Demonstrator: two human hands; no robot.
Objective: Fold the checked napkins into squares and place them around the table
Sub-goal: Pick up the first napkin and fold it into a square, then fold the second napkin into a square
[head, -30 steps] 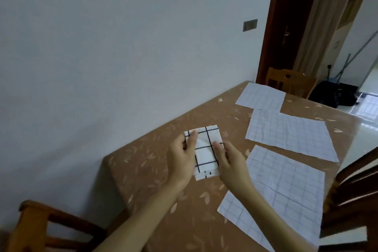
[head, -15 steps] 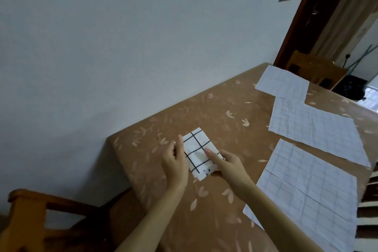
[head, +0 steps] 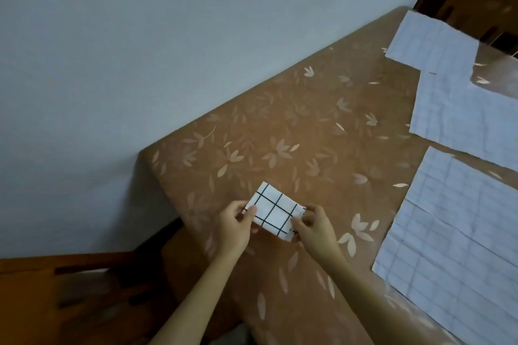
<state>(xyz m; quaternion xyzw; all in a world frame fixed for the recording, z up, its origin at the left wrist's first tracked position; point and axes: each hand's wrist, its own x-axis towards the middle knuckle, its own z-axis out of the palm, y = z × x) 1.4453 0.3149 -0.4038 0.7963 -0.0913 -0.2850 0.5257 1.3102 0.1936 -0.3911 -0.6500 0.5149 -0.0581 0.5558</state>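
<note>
Small folded white napkin with black check lines (head: 273, 211) sits near the left front corner of the brown leaf-patterned bench (head: 294, 131), pinched at both ends. Left hand (head: 234, 228) grips its left edge, thumb on top, fingers curled; right hand (head: 315, 228) pinches its right edge the same way. Three unfolded pale checked cloths (head: 459, 235) lie flat on the right, well apart.

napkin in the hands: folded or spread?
Folded. The checked napkin is a small rectangle, layered edges at its right end, pinched by left hand and right hand.
</note>
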